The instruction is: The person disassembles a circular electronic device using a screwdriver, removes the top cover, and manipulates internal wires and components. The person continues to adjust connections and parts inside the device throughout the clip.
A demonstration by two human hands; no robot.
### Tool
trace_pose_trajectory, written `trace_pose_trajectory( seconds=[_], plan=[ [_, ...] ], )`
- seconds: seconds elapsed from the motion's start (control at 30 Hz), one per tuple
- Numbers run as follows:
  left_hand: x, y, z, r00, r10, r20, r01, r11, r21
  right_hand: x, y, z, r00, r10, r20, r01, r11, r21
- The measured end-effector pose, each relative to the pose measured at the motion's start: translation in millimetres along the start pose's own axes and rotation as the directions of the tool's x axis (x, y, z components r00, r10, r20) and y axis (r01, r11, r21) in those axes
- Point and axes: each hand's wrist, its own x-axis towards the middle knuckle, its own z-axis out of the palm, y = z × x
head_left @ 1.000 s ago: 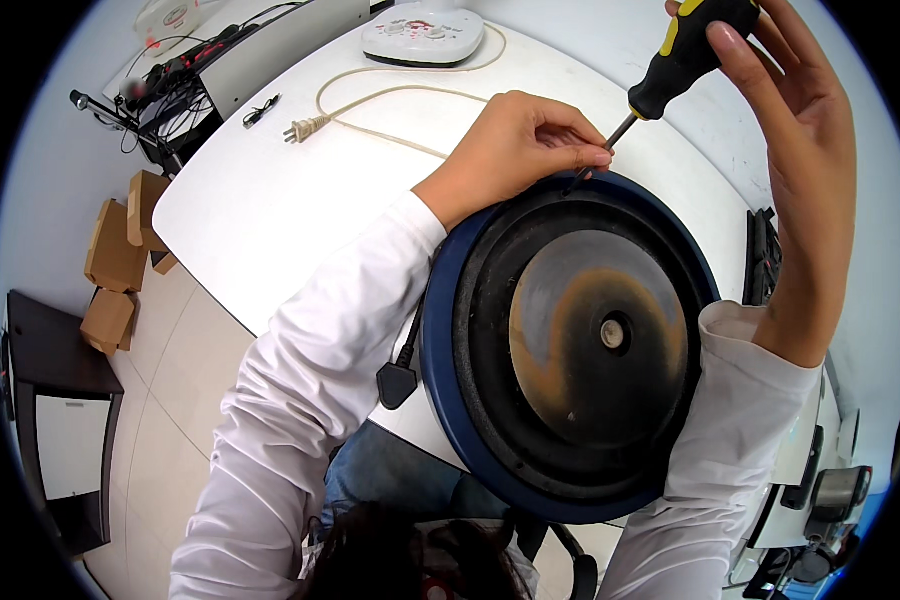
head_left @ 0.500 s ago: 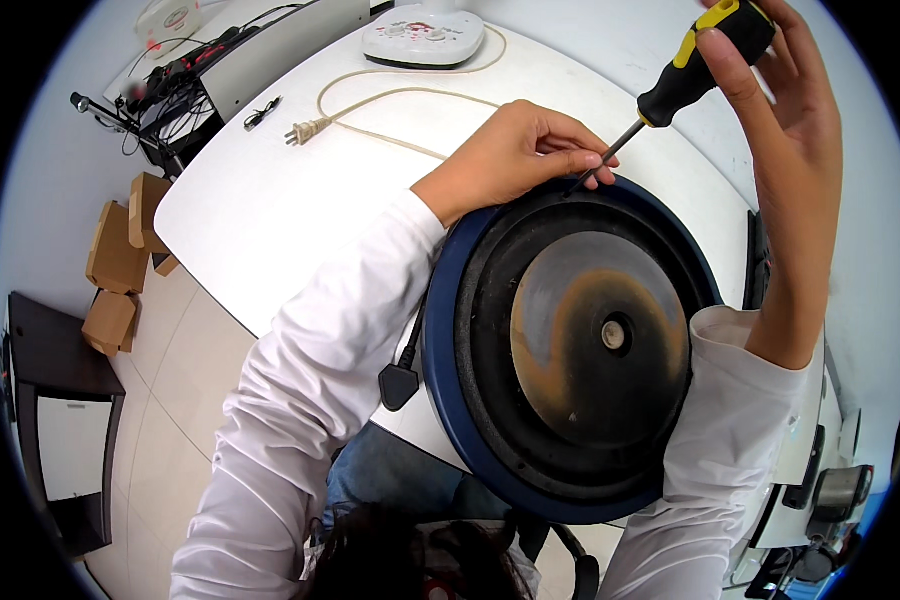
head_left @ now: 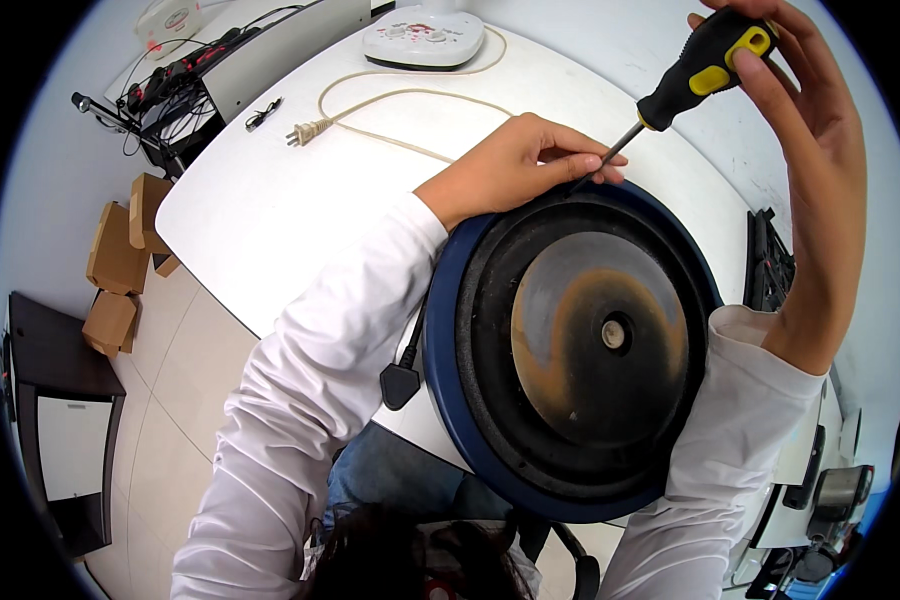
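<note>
My right hand [head_left: 800, 120] grips a black-and-yellow screwdriver [head_left: 676, 92] by its handle, held aslant above a round appliance base [head_left: 442, 370] with a dark blue rim. The shaft runs down to the far inner edge of the rim, where its tip sits in the black recess. My left hand [head_left: 515, 160] rests at that rim, fingertips pinched around the lower shaft. In the middle of the base is a metal plate [head_left: 600, 390] with brownish discolouration and a small round centre piece. A black plug [head_left: 400, 383] on a cord lies beside the base on the left.
The white table [head_left: 220, 230] carries a white appliance [head_left: 422, 38], a cream cord with plug [head_left: 306, 131] and a short black cable [head_left: 262, 115]. Cardboard boxes [head_left: 110, 255] and a dark cabinet [head_left: 70, 440] stand left. A metal appliance [head_left: 835, 495] and other equipment sit at the right.
The screwdriver handle has turned, so its yellow patches face differently. My right hand has shifted with it. My left hand has moved slightly right and down, still at the shaft.
</note>
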Motion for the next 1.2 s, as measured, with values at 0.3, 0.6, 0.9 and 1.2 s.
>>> trace_pose_trajectory(
  seconds=[0.3, 0.6, 0.9, 1.2],
  plan=[
    [1, 3, 0, 0.994, -0.103, 0.021, 0.104, 0.992, -0.068, -2, 37, 11, 0.988, -0.018, -0.153, 0.015, 1.000, -0.021],
    [1, 2, 4, 0.996, -0.091, -0.005, 0.090, 0.990, -0.113, -9, 37, 23, 0.965, -0.103, -0.242, 0.061, 0.983, -0.173],
    [-1, -3, -3, 0.996, -0.073, 0.052, 0.078, 0.991, -0.107, -1, 47, -11, 0.997, 0.015, 0.075, -0.032, 0.972, 0.233],
    [-2, 2, -1, 0.991, -0.123, 0.045, 0.126, 0.990, -0.058, -2, 28, 15, 0.971, -0.015, -0.239, -0.025, 0.987, -0.161]
  ],
)
